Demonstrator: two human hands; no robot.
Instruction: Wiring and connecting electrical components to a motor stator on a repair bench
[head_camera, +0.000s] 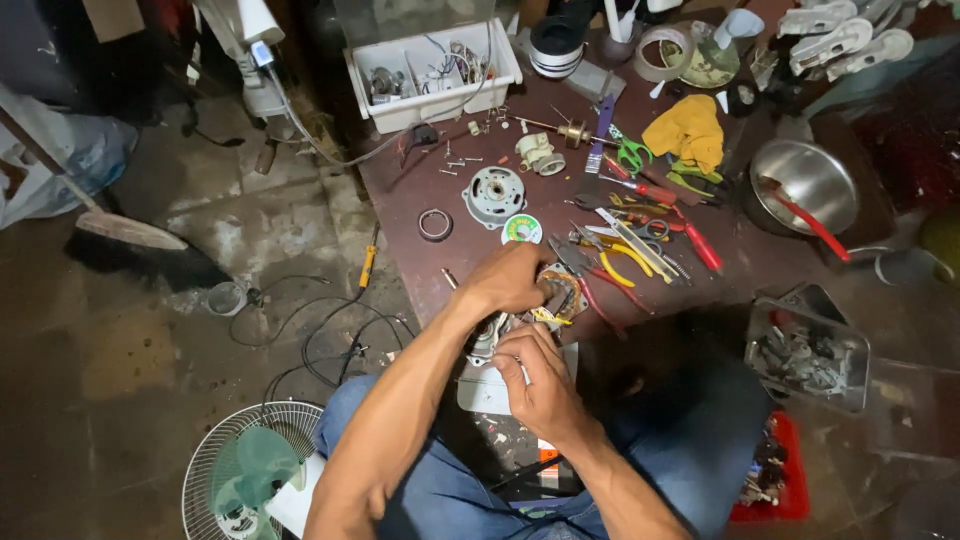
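A: Grip first. What are my hands on?

B: Your left hand (510, 278) is clenched over the top of a small motor part (560, 292), fingers wrapped round it. Your right hand (535, 375) is curled tight against the lower end of the same piece, just under the left. What the right fingers pinch is hidden, so I cannot tell beyond that.

A: Where does the part sit?

B: At the near edge of the dark red board (400, 190), above your knees in blue jeans (430, 490).

A: What crowds it?

B: Pliers with yellow handles (620, 262) lie just beside the left hand, tips towards it. A red-handled screwdriver (697, 240) and more hand tools lie just past them. A round grey motor cover (494, 195) and a metal ring (435, 224) sit farther up the board, apart from the hands. A small round green-and-white tin (521, 229) lies just above the left knuckles.

A: Containers, packaging?

B: White plastic tub (400, 105) of wires and bits at the far edge. Roll of tape (662, 52) and a yellow cloth (688, 130) top right. Steel bowl (810, 180) right, red-handled tool inside. Clear tray (808, 355) of metal scraps near your right knee, red bin (775, 480) below it.

A: Floor?

B: Fan with a wire guard (245, 475) bottom left, black cables (320, 340) between it and the board, broom (130, 235) on the left.
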